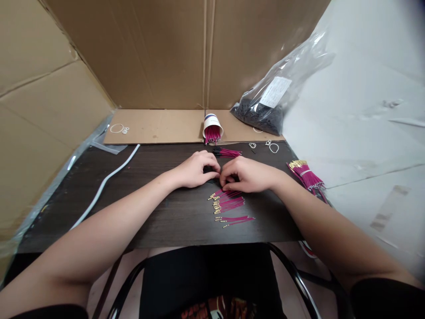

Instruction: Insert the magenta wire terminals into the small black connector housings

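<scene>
My left hand (195, 169) and my right hand (247, 174) rest close together on the dark table (159, 208), fingertips nearly touching. Between the fingertips sits a small dark piece, too small to make out, with thin magenta wires running from it. Just in front of my hands lies a loose fan of magenta wires with gold terminals (229, 204). Behind my hands lies another small bunch of magenta wires (227, 153). A paper cup (212, 128) lies tipped over further back, with magenta wires spilling from its mouth.
A bundle of magenta wires bound with a band (307, 175) lies at the table's right edge. A clear plastic bag of black parts (265, 110) leans at the back right. Rubber bands (272, 146) and a white cable (106, 181) lie on the table. Cardboard walls (149, 53) stand behind and left.
</scene>
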{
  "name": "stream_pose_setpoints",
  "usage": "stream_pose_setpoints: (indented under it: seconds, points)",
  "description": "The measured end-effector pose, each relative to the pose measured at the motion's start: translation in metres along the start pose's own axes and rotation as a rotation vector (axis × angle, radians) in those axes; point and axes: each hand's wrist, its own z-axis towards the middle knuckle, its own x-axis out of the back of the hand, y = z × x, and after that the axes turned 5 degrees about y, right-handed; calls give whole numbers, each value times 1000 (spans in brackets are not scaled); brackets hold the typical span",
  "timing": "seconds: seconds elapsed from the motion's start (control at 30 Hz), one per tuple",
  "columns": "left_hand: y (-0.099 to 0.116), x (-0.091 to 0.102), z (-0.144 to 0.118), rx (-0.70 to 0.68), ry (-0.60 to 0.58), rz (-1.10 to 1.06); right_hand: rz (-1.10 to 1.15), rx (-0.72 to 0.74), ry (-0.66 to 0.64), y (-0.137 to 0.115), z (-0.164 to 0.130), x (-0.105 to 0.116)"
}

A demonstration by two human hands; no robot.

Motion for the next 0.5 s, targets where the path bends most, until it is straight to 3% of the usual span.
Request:
stream_pose_setpoints:
  seconds: [0.2,0.37,0.5]
  points:
    - [6,-2,0,57,4,34,-195,-56,-55,-10,-3,-4]
    - [4,-2,2,274,159,-192,-326,-88,-78,-17,-7,-9]
    - [0,-2,6,325,227,-379,-318,-90,-67,-15,-7,-9]
